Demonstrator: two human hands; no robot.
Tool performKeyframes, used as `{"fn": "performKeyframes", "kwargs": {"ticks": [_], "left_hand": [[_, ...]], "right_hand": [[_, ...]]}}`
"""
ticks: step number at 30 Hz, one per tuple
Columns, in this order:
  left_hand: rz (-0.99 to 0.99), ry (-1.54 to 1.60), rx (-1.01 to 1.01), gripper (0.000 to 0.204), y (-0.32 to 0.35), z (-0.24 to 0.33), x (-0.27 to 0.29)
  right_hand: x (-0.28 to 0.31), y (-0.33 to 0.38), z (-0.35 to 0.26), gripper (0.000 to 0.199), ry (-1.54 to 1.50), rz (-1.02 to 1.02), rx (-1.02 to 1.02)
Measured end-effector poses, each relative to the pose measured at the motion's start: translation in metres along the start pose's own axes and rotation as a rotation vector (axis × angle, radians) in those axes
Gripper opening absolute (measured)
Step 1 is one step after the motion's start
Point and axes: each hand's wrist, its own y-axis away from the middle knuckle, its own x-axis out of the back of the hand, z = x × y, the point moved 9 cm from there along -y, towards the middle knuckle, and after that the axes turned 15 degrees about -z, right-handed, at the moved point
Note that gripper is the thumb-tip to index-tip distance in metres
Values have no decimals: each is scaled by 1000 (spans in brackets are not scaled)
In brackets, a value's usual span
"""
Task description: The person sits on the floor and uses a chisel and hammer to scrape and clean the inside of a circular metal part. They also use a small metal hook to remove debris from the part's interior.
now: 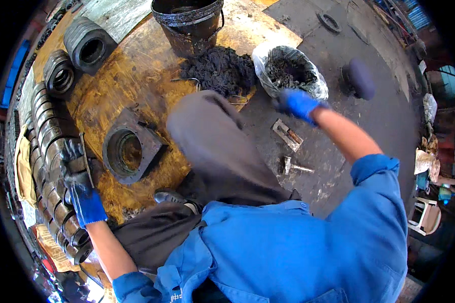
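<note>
My left hand [80, 189], in a blue glove with a blackened palm and fingers, is at the left beside a row of dark metal rings [50, 129]. Its fingers are closed on a thin, flat metal piece [87, 160], seen nearly edge-on. My right hand [299, 105], gloved in blue, is at the near rim of a clear plastic-lined container [318, 90] holding dark, crumbly material [289, 70]. Motion blurs its dark fingertips, so its grip is unclear. A square-flanged metal ring casting [145, 144] lies on the stained board, right of my left hand.
A grimy bucket [187, 31] stands behind a black clumpy heap [220, 70]. On the floor to the right lie a flat rectangular metal tool [287, 135] and a hammer-like tool [297, 166]. Block-shaped castings [89, 45] stand at the far left. My bent knee [202, 121] juts between the board and floor.
</note>
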Motion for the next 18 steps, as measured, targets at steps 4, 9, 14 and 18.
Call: {"fn": "performKeyframes", "kwargs": {"ticks": [4, 9, 14, 18], "left_hand": [[47, -36, -24, 48, 19, -12, 34], [24, -158, -33, 45, 25, -28, 45], [156, 85, 146, 33, -36, -105, 109], [269, -226, 375, 34, -29, -144, 58]], "right_hand": [[-156, 6, 96, 30, 144, -278, -239], [-240, 6, 149, 39, -219, 33, -414], [-284, -36, 188, 36, -320, 9, -522], [-264, -35, 186, 34, -233, -46, -454]]}}
